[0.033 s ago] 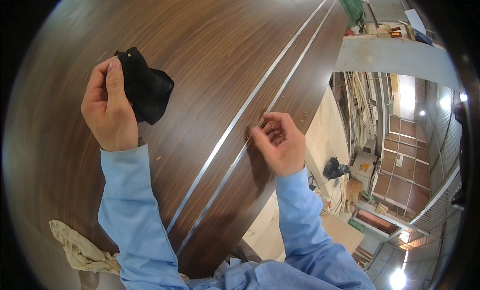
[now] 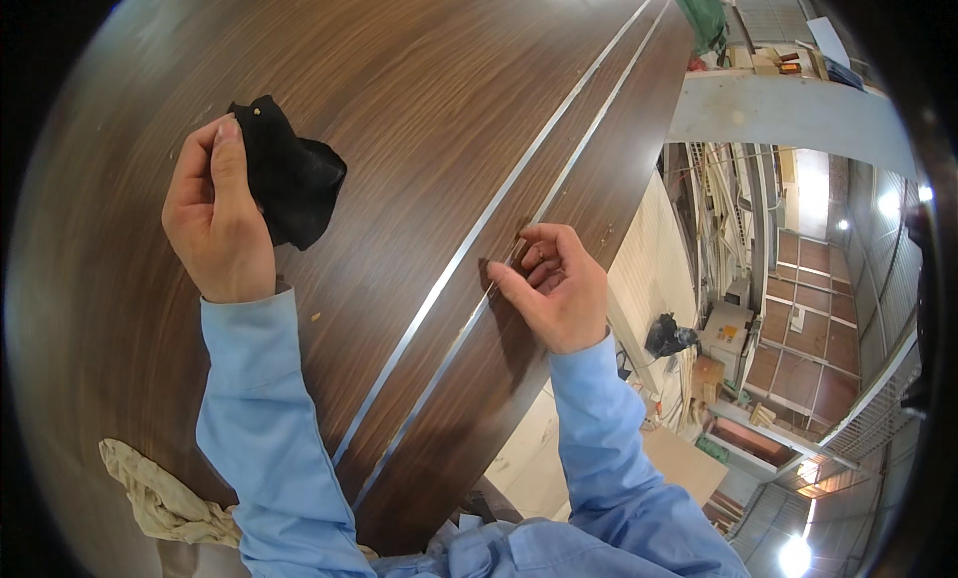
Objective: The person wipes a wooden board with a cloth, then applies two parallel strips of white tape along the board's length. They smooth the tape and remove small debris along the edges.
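A wide brown wood-grain panel [image 2: 399, 129] lies in front of me, with two narrow silvery strips running diagonally across it. On the left, my left hand [image 2: 222, 214] pinches the edge of a black cloth [image 2: 294, 174] between thumb and fingers; the cloth hangs over the panel. Over the nearer-right silvery strip [image 2: 439, 374] is my right hand [image 2: 559, 289], empty, its thumb spread away from curled fingers. Those fingertips are close to the strip; whether they touch it I cannot tell. Small bits of debris dot the panel around the strip.
A crumpled beige cloth [image 2: 165, 498] lies at the lower left by my left forearm. Past the panel's right edge are pale boards [image 2: 649, 269], a black plastic bag [image 2: 671, 335] and stacked timber. Green fabric [image 2: 701, 17] hangs at the far corner, beside a grey beam [image 2: 788, 114].
My right thumb has shifted left, widening the gap to the fingers. My left hand and the black cloth stay almost where they were.
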`<control>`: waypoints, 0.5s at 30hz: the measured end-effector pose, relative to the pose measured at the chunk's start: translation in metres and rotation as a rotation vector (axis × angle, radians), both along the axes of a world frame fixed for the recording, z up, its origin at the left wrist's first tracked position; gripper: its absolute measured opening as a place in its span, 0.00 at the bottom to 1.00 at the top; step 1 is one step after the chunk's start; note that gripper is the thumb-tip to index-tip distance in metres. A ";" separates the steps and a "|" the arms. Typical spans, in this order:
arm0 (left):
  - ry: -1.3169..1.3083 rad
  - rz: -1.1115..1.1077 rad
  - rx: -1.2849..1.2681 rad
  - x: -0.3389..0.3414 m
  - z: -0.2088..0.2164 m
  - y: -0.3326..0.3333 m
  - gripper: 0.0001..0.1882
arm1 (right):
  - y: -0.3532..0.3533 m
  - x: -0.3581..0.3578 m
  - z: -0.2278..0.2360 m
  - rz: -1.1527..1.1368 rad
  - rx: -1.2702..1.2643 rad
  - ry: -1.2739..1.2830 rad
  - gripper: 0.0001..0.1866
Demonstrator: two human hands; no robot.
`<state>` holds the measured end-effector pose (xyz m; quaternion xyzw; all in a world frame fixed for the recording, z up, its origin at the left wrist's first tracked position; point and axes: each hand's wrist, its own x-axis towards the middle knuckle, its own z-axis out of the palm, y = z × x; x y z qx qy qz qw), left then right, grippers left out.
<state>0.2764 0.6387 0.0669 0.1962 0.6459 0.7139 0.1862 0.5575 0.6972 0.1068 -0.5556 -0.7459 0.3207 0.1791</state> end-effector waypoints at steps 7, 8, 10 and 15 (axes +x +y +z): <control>0.041 0.013 0.024 0.000 -0.002 0.001 0.12 | 0.030 0.001 -0.015 -0.120 0.017 0.006 0.07; 0.022 0.022 0.007 0.000 -0.002 0.001 0.12 | 0.037 0.003 -0.018 -0.165 0.075 0.083 0.06; 0.019 0.020 -0.005 0.000 -0.003 0.000 0.11 | 0.049 0.007 -0.022 -0.295 0.165 0.178 0.06; 0.010 0.016 -0.041 -0.003 -0.006 -0.002 0.12 | 0.071 0.024 -0.015 -0.248 0.098 0.092 0.04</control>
